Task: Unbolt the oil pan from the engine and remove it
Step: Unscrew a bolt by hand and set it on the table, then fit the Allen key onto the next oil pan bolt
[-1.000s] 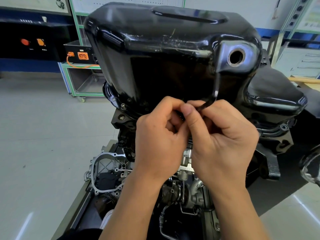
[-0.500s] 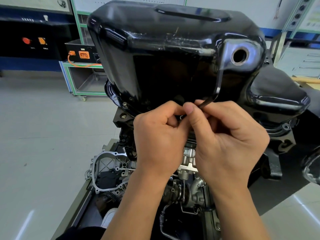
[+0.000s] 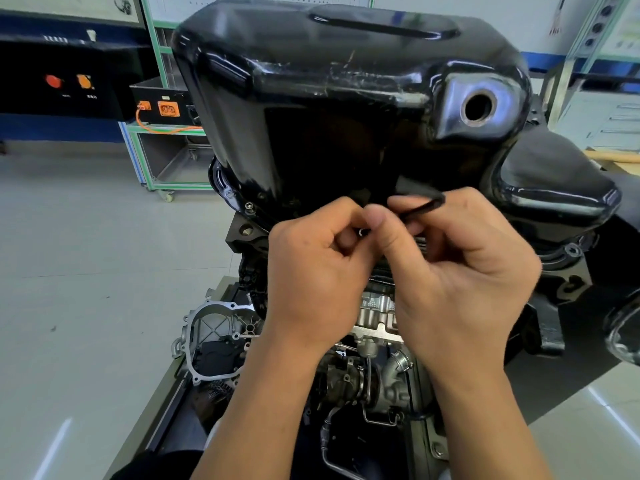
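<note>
Hex key [image 3: 422, 206] now level, not upright, pinched by left hand [image 3: 311, 271] and right hand [image 3: 460, 271] under glossy black oil pan [image 3: 346, 81].

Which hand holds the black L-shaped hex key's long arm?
Right hand: it pinches the black L-shaped hex key; the left hand curls at the hidden short end.

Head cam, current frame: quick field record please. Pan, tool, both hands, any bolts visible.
oil pan: black, glossy, seated on the engine
drain hole: open, no plug in it
hex key: black, bent, at the pan's near flange
right hand: pinches the hex key
left hand: fingers curled at the key's working end; what they hold is hidden
flange bolt: one in place, near left corner
</note>
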`<state>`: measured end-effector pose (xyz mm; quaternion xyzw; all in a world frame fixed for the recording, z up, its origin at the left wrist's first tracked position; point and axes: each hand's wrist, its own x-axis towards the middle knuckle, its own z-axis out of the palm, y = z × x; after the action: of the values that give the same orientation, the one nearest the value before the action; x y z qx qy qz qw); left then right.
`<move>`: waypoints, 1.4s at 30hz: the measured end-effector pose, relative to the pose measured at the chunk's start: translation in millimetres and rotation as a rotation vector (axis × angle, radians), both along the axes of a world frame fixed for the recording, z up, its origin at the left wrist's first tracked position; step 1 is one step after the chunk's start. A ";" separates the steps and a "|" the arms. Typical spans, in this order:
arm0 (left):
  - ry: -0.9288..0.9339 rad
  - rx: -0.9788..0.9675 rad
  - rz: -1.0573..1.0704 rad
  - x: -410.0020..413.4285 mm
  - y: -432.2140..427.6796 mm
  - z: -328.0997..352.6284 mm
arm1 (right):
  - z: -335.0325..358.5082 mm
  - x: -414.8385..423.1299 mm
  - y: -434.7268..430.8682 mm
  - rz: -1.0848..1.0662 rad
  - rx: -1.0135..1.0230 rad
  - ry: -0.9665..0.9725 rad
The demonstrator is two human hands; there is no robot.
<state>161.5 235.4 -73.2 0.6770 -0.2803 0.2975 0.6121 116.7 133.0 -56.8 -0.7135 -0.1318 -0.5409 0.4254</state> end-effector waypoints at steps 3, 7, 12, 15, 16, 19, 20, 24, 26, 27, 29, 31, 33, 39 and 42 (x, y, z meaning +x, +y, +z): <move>0.018 -0.029 0.018 -2.0 -4.8 -0.2 | -1.3 0.3 0.4 -0.032 0.051 -0.022; 0.061 0.057 0.055 2.0 -2.4 -8.3 | 0.5 0.4 1.8 -0.023 0.013 0.004; 0.113 0.084 0.172 7.1 3.7 -14.5 | 4.6 -0.9 0.0 -0.003 -0.085 0.117; 0.146 0.091 0.208 6.4 3.5 -15.2 | 6.4 -1.7 0.5 -0.001 -0.087 0.145; 0.159 0.096 0.216 5.7 2.6 -15.7 | 6.5 -1.8 1.0 -0.005 -0.082 0.146; 0.145 0.081 0.215 1.1 -2.2 -16.2 | 5.8 -1.8 1.7 -0.012 -0.066 0.137; 0.124 0.075 0.209 -0.6 -4.1 -15.9 | 5.5 -2.0 1.0 -0.016 -0.059 0.124; 0.061 0.015 0.173 -3.3 -7.6 -9.7 | 6.2 -3.0 -4.0 -0.024 0.027 0.065; 0.072 -0.008 0.135 -3.8 -7.4 -5.0 | 7.5 -2.9 -5.3 -0.008 0.179 0.044; 0.097 -0.026 0.106 -4.9 -7.5 -3.2 | 9.8 -3.8 -5.6 0.009 0.287 0.035; 0.207 -0.110 -0.013 -9.1 -8.6 -0.8 | 16.0 -8.6 -9.0 0.059 0.514 0.007; 0.380 -0.296 -0.257 -15.8 -10.5 2.9 | 21.4 -15.9 -16.7 0.124 0.703 -0.002; 0.537 -0.485 -0.573 -23.9 -12.6 6.5 | 22.6 -25.0 -26.1 0.151 0.792 0.021; 0.733 -0.594 -0.956 -53.8 -39.5 18.6 | 14.7 -69.5 -62.6 0.239 0.678 0.291; 0.756 -0.519 -0.977 -72.0 -69.8 23.1 | 19.0 -106.9 -92.6 0.207 0.523 0.451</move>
<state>89.5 165.6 -50.1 0.3610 -0.2401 -0.2138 0.8754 9.9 40.4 -37.8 -0.6647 0.0368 -0.3395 0.6645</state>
